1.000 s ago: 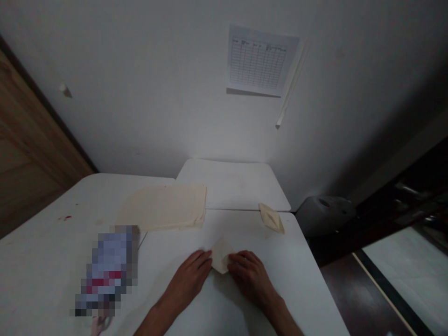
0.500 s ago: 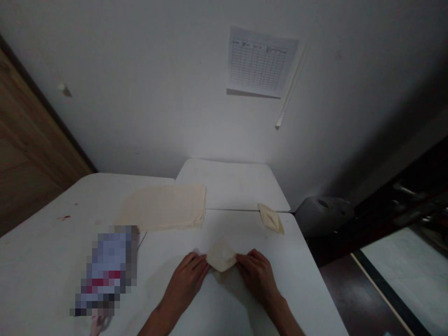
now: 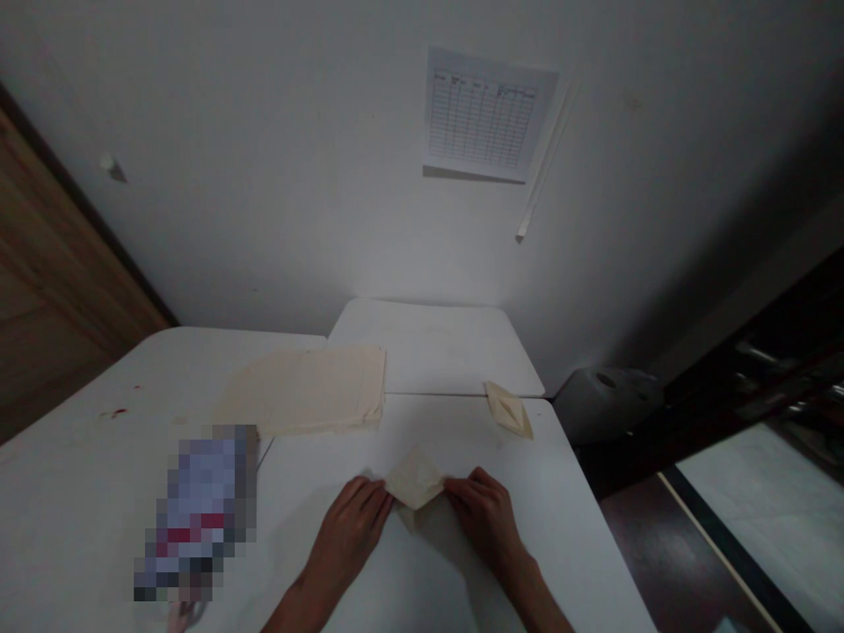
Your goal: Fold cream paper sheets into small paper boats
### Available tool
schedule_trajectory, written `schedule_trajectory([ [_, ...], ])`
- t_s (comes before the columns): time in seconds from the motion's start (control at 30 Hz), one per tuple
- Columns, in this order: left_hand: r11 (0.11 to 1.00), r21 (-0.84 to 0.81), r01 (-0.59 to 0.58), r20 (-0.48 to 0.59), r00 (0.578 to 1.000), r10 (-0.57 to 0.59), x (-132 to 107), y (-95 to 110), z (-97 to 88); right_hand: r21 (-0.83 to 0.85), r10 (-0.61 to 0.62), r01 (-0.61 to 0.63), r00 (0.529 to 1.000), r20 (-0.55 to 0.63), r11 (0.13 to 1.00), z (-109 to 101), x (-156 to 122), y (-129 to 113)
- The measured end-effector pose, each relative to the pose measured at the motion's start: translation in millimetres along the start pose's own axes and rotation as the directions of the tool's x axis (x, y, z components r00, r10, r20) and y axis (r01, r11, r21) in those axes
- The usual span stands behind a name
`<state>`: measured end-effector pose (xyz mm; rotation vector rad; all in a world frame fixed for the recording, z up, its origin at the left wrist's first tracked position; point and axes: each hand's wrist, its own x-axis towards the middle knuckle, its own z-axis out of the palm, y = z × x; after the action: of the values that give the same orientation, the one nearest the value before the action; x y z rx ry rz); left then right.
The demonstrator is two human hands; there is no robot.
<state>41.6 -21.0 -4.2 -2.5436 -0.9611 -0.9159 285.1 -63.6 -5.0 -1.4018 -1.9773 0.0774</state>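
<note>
A cream sheet of paper (image 3: 415, 479), folded into a diamond shape, is held just above the white table between my two hands. My left hand (image 3: 352, 519) pinches its left corner, fingers closed. At the opposite corner my right hand (image 3: 484, 514) grips it between thumb and fingers. A lower flap of the paper hangs below the front fold. Beyond my right hand, another folded cream paper piece (image 3: 509, 411) lies on the table. To the far left of my hands rests a stack of flat cream paper sheets (image 3: 309, 387).
A pixelated blue and red item (image 3: 198, 501) lies at the left on the white table (image 3: 541, 545). A grey plastic container (image 3: 607, 404) stands past the right edge. The wall behind carries a printed chart (image 3: 488, 114). A wooden door (image 3: 46, 281) is at left.
Both hands keep their hold on the paper's corners. The folded paper's lower flap shows a little more clearly below the diamond. The whole view has shifted slightly.
</note>
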Motion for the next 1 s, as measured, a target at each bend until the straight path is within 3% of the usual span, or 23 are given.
schedule_trajectory([
  [0.2, 1.000, -0.019, -0.022, 0.003, 1.000, 0.022, -1.1, -1.6, -0.3, 0.025, 0.003, -0.003, 1.000, 0.012, 1.000, 0.1, -0.6, 1.7],
  [0.33, 0.984, -0.167, 0.068, 0.073, 0.996, -0.057, 6.2, -4.3, -0.6, 0.035, -0.005, 0.005, 1.000, -0.008, 0.999, 2.1, 1.8, 4.9],
  [0.5, 0.941, -0.334, 0.059, 0.109, 0.994, -0.024, 13.8, -10.5, 1.1, 0.023, 0.017, -0.017, 1.000, -0.005, 1.000, 3.4, 4.4, 6.7],
  [0.77, 0.982, -0.174, -0.073, 0.092, 0.992, 0.090, -5.8, -17.9, 5.7, -0.013, -0.038, 0.038, 0.999, -0.004, 0.999, 1.5, -2.7, 10.1],
  [1.0, 0.903, -0.386, 0.188, 0.096, 0.982, -0.164, 7.7, -14.4, -0.2, -0.003, -0.032, 0.032, 0.999, -0.015, 0.999, 2.0, -1.0, 12.3],
])
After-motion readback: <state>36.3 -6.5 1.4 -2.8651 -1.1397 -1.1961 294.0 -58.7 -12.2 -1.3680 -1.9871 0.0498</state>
